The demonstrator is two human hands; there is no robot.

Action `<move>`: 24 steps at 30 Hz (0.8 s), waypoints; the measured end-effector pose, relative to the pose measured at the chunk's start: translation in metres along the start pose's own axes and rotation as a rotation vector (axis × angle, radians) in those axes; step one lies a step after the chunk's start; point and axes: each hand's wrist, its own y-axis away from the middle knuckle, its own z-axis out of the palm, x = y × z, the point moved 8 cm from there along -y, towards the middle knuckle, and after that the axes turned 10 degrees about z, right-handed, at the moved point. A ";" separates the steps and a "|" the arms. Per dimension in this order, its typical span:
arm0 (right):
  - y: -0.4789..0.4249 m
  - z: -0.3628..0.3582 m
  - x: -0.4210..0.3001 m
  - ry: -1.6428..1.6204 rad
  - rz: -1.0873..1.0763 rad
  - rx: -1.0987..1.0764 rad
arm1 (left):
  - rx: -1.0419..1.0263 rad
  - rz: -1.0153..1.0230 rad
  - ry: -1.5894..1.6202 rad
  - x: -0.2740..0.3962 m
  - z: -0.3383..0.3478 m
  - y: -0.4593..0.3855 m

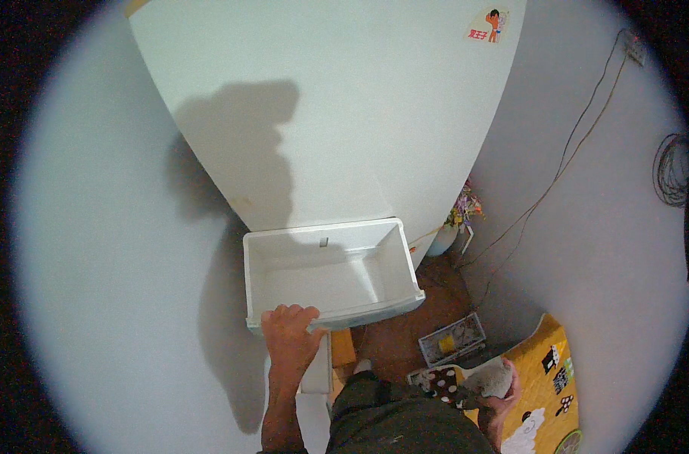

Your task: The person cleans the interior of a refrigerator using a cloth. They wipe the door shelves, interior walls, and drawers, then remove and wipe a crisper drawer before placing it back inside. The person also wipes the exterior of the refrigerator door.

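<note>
A white plastic bin [321, 278], which looks like a refrigerator drawer, tilts with its inside towards me. My left hand [290, 326] grips its near rim at the left end, fingers over the edge. The bin holds nothing that I can see; a small slot shows in its far wall. Low on the right, my right hand [506, 391] is closed around a wadded grey cloth [489, 377], apart from the bin. The bin's far rim meets the white panel [344, 142] of what looks like a refrigerator; I cannot tell whether it rests on it.
Right of the panel stand artificial flowers [465, 207] in a pale vase [442, 241]. A shallow tray [452, 340] lies on the brown floor [401, 335]. A patterned yellow cover [540, 386] is at lower right. Cables [554, 179] hang along the right wall. White boxes [316, 369] stand below my left hand.
</note>
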 end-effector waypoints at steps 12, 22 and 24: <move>-0.016 -0.025 0.036 -0.121 -0.030 -0.006 | -0.126 -0.053 0.037 -0.031 0.014 -0.002; -0.019 0.017 0.024 -0.013 0.013 -0.110 | -0.104 -0.020 0.037 -0.029 0.008 -0.005; -0.007 0.047 -0.003 -0.070 0.020 -0.035 | -0.139 -0.018 0.030 -0.029 0.009 -0.009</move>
